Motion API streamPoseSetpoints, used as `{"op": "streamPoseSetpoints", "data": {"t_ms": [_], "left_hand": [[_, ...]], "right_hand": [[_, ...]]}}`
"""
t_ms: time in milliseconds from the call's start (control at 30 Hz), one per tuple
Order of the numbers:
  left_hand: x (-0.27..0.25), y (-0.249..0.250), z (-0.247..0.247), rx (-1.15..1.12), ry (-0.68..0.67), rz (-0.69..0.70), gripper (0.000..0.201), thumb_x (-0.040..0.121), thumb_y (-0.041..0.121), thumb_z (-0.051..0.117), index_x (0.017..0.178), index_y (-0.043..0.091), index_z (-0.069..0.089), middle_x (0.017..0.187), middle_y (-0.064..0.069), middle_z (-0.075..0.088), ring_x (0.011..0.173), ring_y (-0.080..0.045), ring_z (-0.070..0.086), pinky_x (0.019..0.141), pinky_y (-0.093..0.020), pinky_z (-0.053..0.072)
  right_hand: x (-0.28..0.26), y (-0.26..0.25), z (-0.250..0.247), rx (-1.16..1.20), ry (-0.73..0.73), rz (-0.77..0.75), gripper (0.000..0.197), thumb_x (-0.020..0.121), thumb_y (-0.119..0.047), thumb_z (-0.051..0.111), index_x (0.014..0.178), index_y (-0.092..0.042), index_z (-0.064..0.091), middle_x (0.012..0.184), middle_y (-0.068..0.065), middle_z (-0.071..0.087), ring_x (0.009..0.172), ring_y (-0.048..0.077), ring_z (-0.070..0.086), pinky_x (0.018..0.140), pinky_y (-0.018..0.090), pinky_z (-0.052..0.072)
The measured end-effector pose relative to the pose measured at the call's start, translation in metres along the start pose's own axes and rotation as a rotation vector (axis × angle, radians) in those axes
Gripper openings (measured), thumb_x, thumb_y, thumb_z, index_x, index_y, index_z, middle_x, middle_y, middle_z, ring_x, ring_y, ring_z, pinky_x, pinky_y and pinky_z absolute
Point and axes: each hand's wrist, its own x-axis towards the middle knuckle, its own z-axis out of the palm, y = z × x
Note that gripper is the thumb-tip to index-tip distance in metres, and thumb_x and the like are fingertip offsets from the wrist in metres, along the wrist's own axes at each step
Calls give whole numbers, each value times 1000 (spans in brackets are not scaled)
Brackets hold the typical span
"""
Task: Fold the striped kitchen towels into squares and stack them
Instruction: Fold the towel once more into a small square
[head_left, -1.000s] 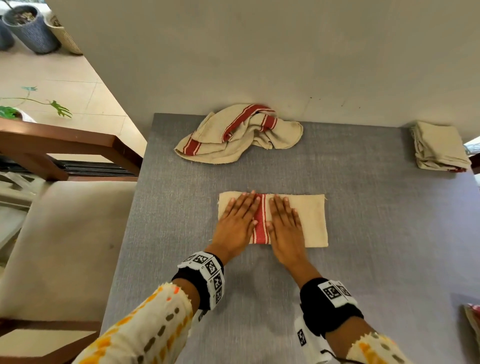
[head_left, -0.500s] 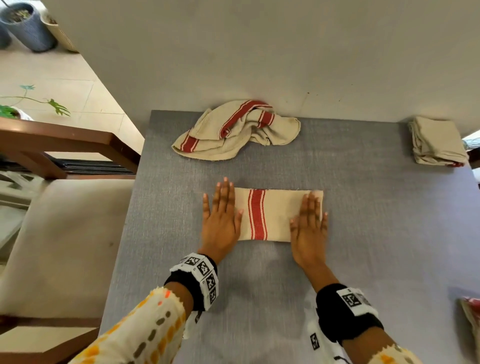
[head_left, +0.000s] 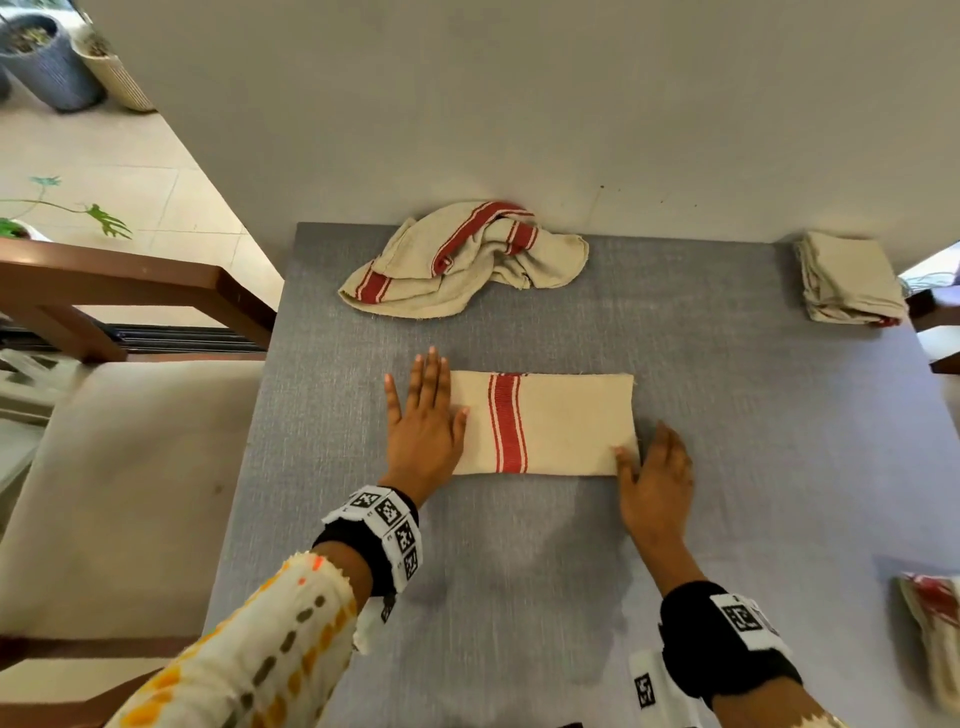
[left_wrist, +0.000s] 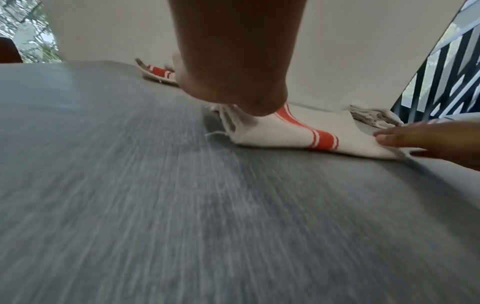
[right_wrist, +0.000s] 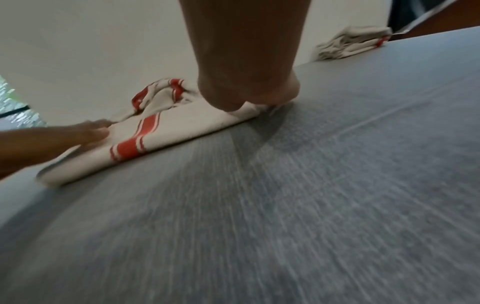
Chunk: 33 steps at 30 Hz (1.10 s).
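Observation:
A beige towel with a red stripe (head_left: 550, 423) lies folded into a long rectangle in the middle of the grey table (head_left: 519, 597). My left hand (head_left: 423, 410) lies flat with straight fingers on its left end. My right hand (head_left: 652, 462) is at the near right corner, thumb on top of the cloth and fingers curled at the edge. The left wrist view shows the towel (left_wrist: 298, 131) with that corner slightly raised. A crumpled striped towel (head_left: 462, 265) lies at the back by the wall. A stack of folded towels (head_left: 852, 280) sits at the back right corner.
More folded striped cloth (head_left: 935, 623) shows at the table's right edge. A cushioned wooden chair (head_left: 119, 467) stands close on the left. The wall runs along the table's far edge. Bare grey surface lies in front of and to the right of the folded towel.
Both hands slid apart from the red stripe to the towel's ends. The right hand then dropped from flat on the right end to the near right corner, fingers curling.

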Motion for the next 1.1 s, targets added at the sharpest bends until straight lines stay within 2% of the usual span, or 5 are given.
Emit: {"op": "streamPoseSetpoints", "data": {"t_ms": [300, 533, 700, 867, 1100], "left_hand": [[30, 29, -17, 45, -174, 214, 52, 97, 41, 26, 143, 17, 24, 155, -4, 13, 144, -19, 2, 108, -52, -18], [28, 39, -27, -87, -190, 195, 68, 89, 58, 33, 145, 22, 17, 155, -2, 12, 144, -19, 0, 106, -54, -21], [38, 71, -61, -572, -246, 178, 82, 81, 67, 42, 146, 31, 6, 156, 3, 5, 143, -19, 6, 111, -57, -5], [39, 101, -97, -1044, -477, 107, 57, 86, 50, 52, 135, 26, 36, 128, 0, 51, 119, -20, 50, 97, -35, 39], [38, 132, -104, -1186, -423, -4, 58, 90, 57, 33, 133, 20, 43, 134, -6, 52, 122, -22, 49, 108, -44, 34]], "right_hand": [[12, -21, -7, 279, -131, 336, 43, 77, -32, 70, 105, -1, 57, 112, 15, 52, 95, 32, 55, 71, 28, 39], [11, -39, -55, 719, -72, 57, 30, 80, 2, 60, 72, -20, 43, 73, 0, 50, 70, 15, 47, 61, 24, 38], [13, -53, -98, 914, -144, -214, 34, 79, 6, 62, 87, -24, 47, 80, -5, 55, 67, 0, 54, 60, 16, 45], [21, -60, -131, 1036, -213, -288, 29, 80, 4, 62, 94, -20, 53, 91, -1, 60, 78, 5, 60, 66, 19, 52], [41, -40, -142, 1056, -397, -124, 44, 77, -6, 68, 111, -27, 50, 107, -10, 62, 100, 8, 61, 75, 23, 56]]}}
